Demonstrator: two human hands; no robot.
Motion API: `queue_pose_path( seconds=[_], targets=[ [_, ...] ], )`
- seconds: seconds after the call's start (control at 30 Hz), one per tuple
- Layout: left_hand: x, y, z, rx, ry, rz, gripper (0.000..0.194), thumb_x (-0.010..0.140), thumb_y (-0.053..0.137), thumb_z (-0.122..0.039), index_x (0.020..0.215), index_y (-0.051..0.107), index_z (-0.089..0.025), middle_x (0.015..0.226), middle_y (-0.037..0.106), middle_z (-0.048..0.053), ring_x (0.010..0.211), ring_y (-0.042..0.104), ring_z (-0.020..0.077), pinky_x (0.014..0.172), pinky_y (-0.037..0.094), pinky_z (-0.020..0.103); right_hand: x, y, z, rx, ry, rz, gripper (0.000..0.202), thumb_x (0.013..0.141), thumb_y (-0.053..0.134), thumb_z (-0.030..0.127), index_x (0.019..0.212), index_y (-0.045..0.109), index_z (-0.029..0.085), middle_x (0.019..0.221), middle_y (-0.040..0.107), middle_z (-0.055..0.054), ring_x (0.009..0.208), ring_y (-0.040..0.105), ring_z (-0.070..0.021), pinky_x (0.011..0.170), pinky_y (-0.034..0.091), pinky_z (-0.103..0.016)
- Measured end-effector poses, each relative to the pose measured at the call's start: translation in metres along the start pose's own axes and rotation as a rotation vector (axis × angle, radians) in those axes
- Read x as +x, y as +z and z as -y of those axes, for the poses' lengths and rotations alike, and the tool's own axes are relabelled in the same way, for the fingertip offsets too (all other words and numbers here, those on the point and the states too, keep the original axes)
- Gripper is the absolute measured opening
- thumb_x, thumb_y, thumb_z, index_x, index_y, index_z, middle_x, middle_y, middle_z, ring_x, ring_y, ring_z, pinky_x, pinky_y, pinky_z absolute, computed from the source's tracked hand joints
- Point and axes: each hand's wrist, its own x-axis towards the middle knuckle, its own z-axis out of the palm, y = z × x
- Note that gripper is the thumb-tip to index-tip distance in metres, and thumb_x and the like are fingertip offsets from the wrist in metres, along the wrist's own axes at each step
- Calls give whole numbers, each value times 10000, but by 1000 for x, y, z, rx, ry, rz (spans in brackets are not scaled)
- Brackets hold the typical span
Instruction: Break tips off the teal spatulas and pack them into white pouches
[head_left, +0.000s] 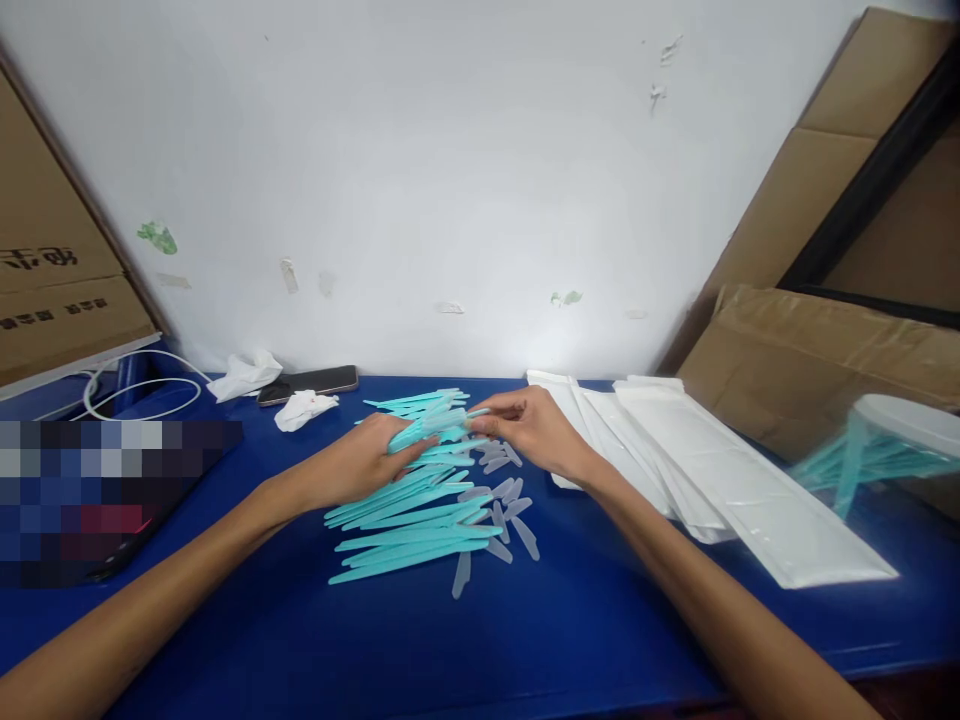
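My left hand (pixel 375 455) is closed around several turquoise sticks, over the upper part of a spread of similar sticks. Just to its right, my right hand (pixel 529 425) pinches the end of a turquoise stick near the tips of the held bunch. Below both hands, long turquoise sticks (pixel 412 550) with tapered ends lie roughly side by side on the blue table (pixel 420 660). Small translucent blade-shaped covers (pixel 525 537) are scattered at their right ends. Some sticks are hidden under my left hand.
White padded packets (pixel 750 480) overlap on the right, beside a clear container (pixel 907 435) with turquoise sticks. A phone (pixel 319 383), crumpled tissues (pixel 304 410) and a white cable (pixel 142 385) lie at the back left. Cardboard boxes (pixel 832 350) flank the table.
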Motion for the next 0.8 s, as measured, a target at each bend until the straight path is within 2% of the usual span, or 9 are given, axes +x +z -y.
queue_pose_path(
  seconds=[0.1,0.23,0.33,0.43,0.57,0.67,0.8],
  targets=[
    [0,0,0,38,35,-18,490,990,401,-524,616,394,-207,512,385,-65,479,326,108,526,281,268,1,-2,2,22,23,10,267,829,716,435,860,794,181,734,741,-30,710,676,-181,667,531,-286],
    [4,3,2,73,85,-44,417,998,404,-465,676,432,-201,600,436,-50,547,339,113,580,281,274,4,-1,0,48,52,20,312,803,735,470,885,800,176,749,759,-49,715,701,-199,690,563,-310],
    [6,4,7,76,96,-58,434,994,404,-481,664,437,-200,605,435,-44,549,327,115,578,271,279,5,-3,-3,47,66,24,325,795,741,483,893,803,179,764,769,-59,734,720,-214,717,585,-332],
    [6,0,15,64,77,-79,454,974,447,-483,620,406,-202,550,401,-49,512,305,110,555,252,283,4,-16,-8,29,77,-36,337,795,739,488,893,800,172,779,775,-72,728,725,-216,710,595,-337],
    [5,-9,22,20,-25,-122,521,963,449,-505,544,365,-206,453,403,-47,421,319,95,507,248,281,1,-42,-11,0,94,-146,331,823,714,475,932,789,172,885,785,-85,802,728,-201,767,589,-324],
    [5,-11,19,-44,-83,-135,537,973,398,-538,554,414,-202,453,471,-37,406,390,100,495,308,258,-1,-42,-11,-6,127,-52,294,768,777,434,898,788,171,849,784,-77,787,732,-201,755,590,-314],
    [4,-9,10,-121,-108,-114,509,975,376,-553,649,533,-194,474,510,-41,433,480,122,520,397,242,-1,-20,-15,24,164,109,277,733,805,418,868,783,177,782,778,-53,737,736,-196,718,597,-306]
  ],
)
